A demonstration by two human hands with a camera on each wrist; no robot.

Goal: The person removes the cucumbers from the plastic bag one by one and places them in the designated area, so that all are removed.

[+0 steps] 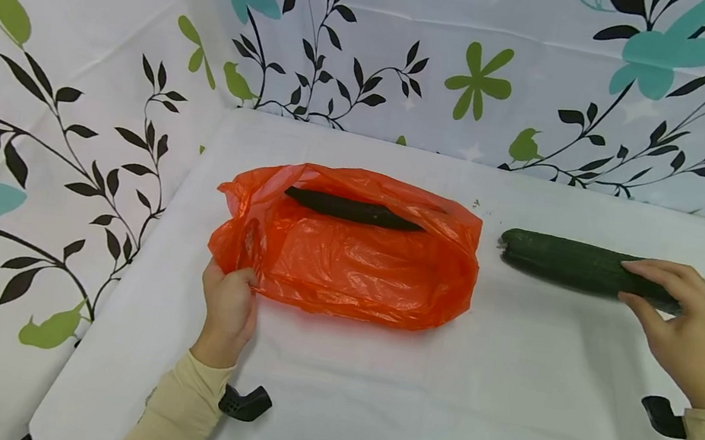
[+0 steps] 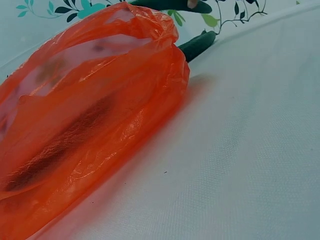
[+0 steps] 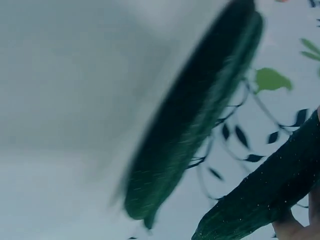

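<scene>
We count at least three cucumbers: one (image 3: 265, 190) pinched in our right hand (image 1: 688, 327), another (image 3: 195, 110) near that hand, and one (image 1: 354, 209) inside a single red bag (image 1: 358, 275), gripped by our left hand (image 1: 228, 316).

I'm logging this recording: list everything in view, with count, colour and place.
plastic bag: 1, orange-red, on the table, mouth open
bagged cucumber: 1, dark green, inside the bag
held cucumber: 1, dark green, right of the bag
other cucumber: at least 1, dark green, left of the held one in the right wrist view
table: 1, white, under the bag
patterned cloth: count unclear, white with teal, green and black, behind and left of the table
wrist devices: 2, black, one per wrist
sleeves: 2, beige, on both arms
hands: 2, bare, left gripping bag, right gripping cucumber
</scene>
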